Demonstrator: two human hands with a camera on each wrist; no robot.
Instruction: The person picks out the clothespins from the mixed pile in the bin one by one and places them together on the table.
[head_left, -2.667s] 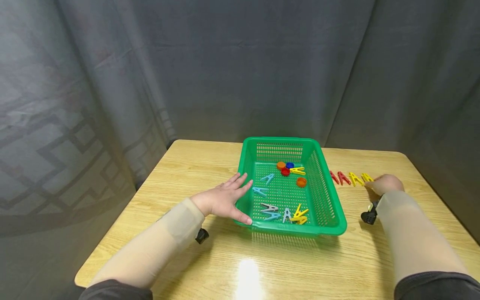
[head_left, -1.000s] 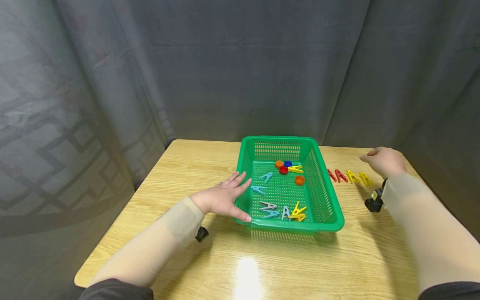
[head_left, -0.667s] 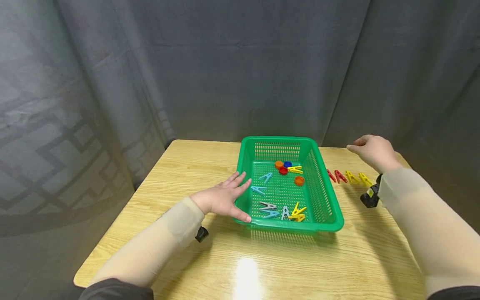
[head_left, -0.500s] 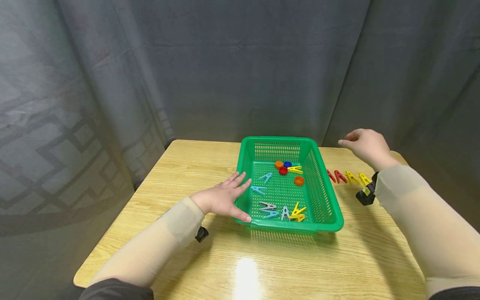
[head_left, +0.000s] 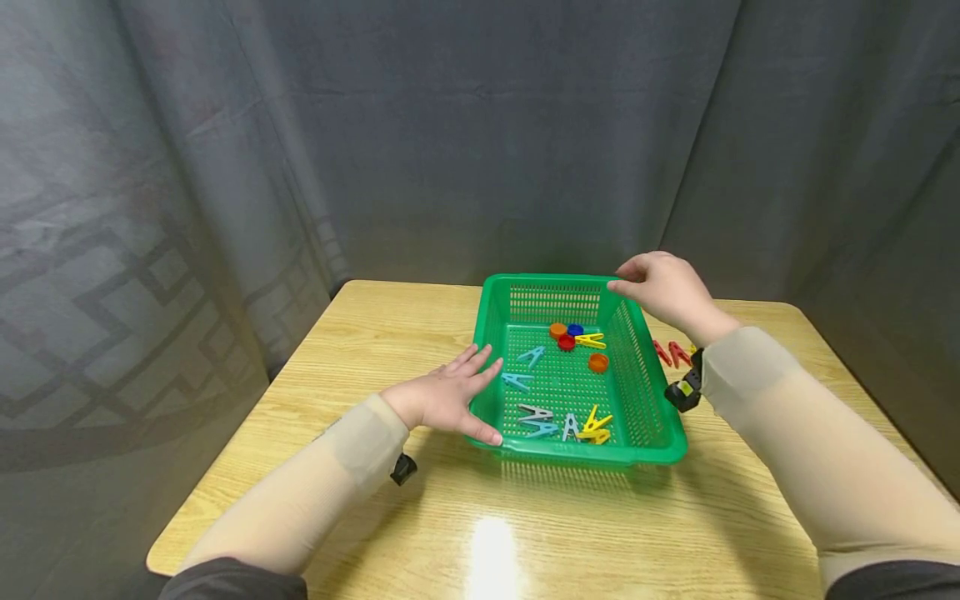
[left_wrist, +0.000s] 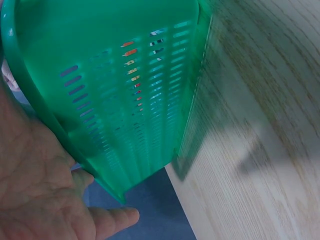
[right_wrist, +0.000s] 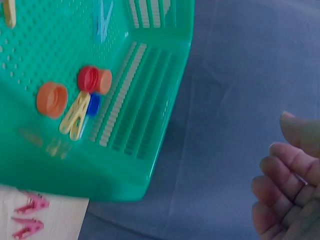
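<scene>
My left hand (head_left: 450,398) rests at the left rim of a green plastic basket (head_left: 585,453), fingers spread. In the left wrist view, its fingers (left_wrist: 115,220) lie along the basket's outer edge. My right hand (head_left: 667,292) hovers over the back right corner of the basket, fingers loosely bent and nothing between them, as the right wrist view also shows. Inside the basket lie a red bottle cap (head_left: 567,342), a blue cap (head_left: 575,330), orange caps (head_left: 598,362), and light blue, grey and yellow clothespins (head_left: 589,340).
Red clothespins (head_left: 678,355) lie in a row on the wooden table (head_left: 405,333), right of the basket. The right forearm mostly hides the yellow ones beside them. A grey curtain (head_left: 480,150) hangs behind the table and along its sides.
My right hand has left the yellow clothespin at the row's right end, risen, and moved left to the basket's back right corner. The left hand has stayed at the rim.
</scene>
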